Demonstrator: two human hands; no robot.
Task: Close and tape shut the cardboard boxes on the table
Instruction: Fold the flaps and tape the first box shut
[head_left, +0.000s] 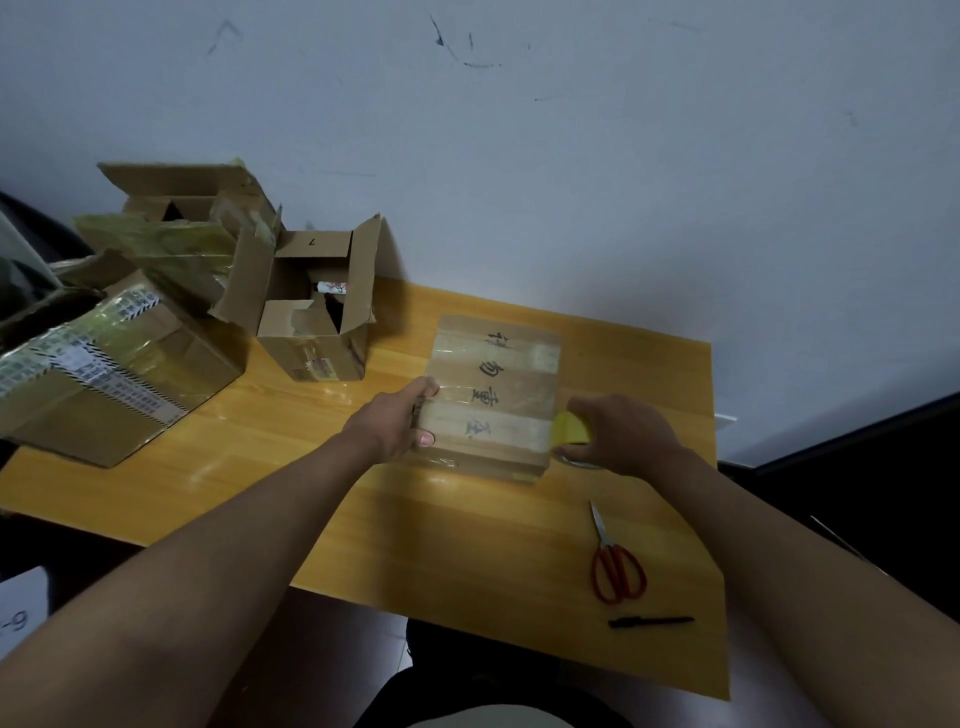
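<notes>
On the middle of the yellow wooden table (467, 545) lies the closed cardboard box (493, 400), its top crossed by several bands of clear tape over handwritten characters; the left hand (397, 423) clasps the box's left edge, fingers curled over the top and thumb against the near side, most likely to keep the box from sliding while tape is drawn across it; the right hand (618, 436) is wrapped round a yellow tape roll (570, 430) at the box's right edge, apparently at the end of the nearest band, so the strip looks ready to be carried down the side or cut.

Red-handled scissors (615, 558) lie near the right forearm, with a black pen (649, 621) just beyond them toward the table's near edge; both sit within easy reach for the cut, I judge.

To the left, well apart from the working box, stands an open small box (311, 317) with flaps up and something inside; behind it a second open box (192, 213) rests against the wall; a large taped box (114, 379) overhangs the left edge.

Bare tabletop runs in front of the box and between it and the scissors; the right edge of the table is near the right hand, leaving little room that way.
</notes>
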